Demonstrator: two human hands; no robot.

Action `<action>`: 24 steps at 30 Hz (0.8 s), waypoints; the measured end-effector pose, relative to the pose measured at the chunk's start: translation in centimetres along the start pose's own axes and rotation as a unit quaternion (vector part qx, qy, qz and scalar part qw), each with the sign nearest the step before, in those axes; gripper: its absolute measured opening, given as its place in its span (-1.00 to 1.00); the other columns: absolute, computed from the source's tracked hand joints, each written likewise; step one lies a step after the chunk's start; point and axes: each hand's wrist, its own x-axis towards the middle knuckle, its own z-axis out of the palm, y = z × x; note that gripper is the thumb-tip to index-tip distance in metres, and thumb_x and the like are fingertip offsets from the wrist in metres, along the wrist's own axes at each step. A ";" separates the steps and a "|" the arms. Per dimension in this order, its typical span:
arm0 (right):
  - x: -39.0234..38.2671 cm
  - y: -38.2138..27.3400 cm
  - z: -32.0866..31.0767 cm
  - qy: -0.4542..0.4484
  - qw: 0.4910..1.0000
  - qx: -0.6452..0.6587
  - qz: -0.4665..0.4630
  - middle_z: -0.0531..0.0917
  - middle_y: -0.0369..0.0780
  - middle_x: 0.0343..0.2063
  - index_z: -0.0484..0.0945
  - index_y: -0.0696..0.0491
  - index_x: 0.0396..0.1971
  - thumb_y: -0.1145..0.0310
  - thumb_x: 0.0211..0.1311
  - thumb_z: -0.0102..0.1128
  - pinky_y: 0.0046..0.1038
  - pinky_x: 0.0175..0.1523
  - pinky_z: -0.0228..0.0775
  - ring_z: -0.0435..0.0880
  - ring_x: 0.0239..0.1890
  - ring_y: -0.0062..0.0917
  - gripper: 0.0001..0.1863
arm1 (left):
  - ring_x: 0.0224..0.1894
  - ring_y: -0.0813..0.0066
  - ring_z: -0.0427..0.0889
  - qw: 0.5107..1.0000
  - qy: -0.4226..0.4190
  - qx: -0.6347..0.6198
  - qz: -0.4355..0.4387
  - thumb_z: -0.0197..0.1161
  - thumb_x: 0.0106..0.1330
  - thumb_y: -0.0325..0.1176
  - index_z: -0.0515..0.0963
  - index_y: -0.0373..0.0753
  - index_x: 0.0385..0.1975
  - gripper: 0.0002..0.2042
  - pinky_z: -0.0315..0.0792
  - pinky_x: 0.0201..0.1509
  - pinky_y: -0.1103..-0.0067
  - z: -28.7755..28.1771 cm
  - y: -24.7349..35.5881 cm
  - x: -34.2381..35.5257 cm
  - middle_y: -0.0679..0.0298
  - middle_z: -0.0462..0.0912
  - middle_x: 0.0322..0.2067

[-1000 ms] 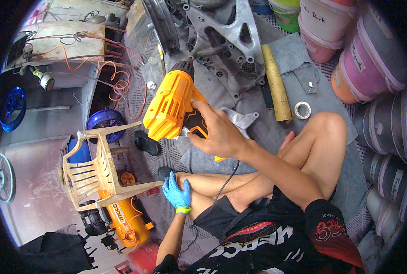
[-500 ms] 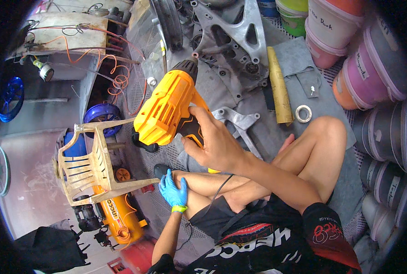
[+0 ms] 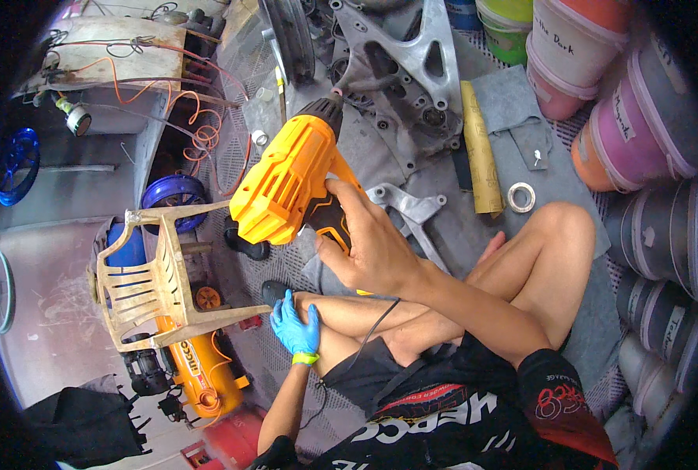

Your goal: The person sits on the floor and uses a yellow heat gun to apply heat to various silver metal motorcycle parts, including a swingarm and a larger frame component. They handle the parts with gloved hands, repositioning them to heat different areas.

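Note:
My right hand (image 3: 372, 251) grips an orange and black corded gun-shaped power tool (image 3: 286, 176) by its handle. The dark nozzle points up toward grey cast-metal parts (image 3: 396, 47), its tip over or against them; I cannot tell if it touches. A smaller metal bracket (image 3: 415, 219) lies behind my right hand. My left hand (image 3: 294, 321), in a blue glove with fingers loosely spread, rests on my lower leg near a dark shoe (image 3: 274, 292). Beside the metal parts lie a roll of brown sandpaper (image 3: 482, 164), a tape roll (image 3: 520, 197) and a grey cloth (image 3: 509, 117).
Stacked coloured buckets (image 3: 623, 133) line the right. At left are a beige plastic chair (image 3: 145, 282), an orange compressor (image 3: 206, 368), blue wheels (image 3: 173, 192) and orange hose coils (image 3: 206, 137). A black wheel rim (image 3: 290, 43) stands at the top.
My right hand and the tool have moved slightly down toward my body, mostly in the first half second. My left hand stays on my leg; the view has shifted slightly.

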 end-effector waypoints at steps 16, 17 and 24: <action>1.4 -1.0 0.0 0.031 0.999 0.009 0.038 0.67 0.07 -0.24 0.26 0.31 0.20 0.49 0.06 0.31 -0.23 -0.12 0.58 0.75 -0.21 -0.10 -0.32 | 0.32 -0.02 0.36 0.999 0.011 -0.031 0.002 0.28 0.16 0.09 0.40 -0.20 0.32 -0.26 0.04 0.49 0.08 0.4 -1.1 0.0 0.00 0.53 0.18; 1.2 -1.1 -0.2 0.018 0.999 0.014 0.047 0.68 0.06 -0.25 0.27 0.30 0.20 0.50 0.06 0.30 -0.23 -0.14 0.58 0.76 -0.22 -0.11 -0.33 | 0.32 -0.03 0.36 0.999 0.010 -0.037 -0.001 0.29 0.16 0.09 0.40 -0.20 0.32 -0.26 0.04 0.49 0.08 0.4 -1.1 0.0 0.00 0.53 0.18; 0.8 -0.4 0.1 0.013 0.999 0.022 0.020 0.67 0.06 -0.29 0.29 0.30 0.17 0.50 0.04 0.30 -0.24 -0.18 0.58 0.76 -0.27 -0.16 -0.35 | 0.33 -0.04 0.35 0.999 0.013 -0.041 -0.010 0.29 0.15 0.09 0.39 -0.20 0.33 -0.24 0.04 0.50 0.08 0.1 -0.8 -0.3 -0.03 0.53 0.18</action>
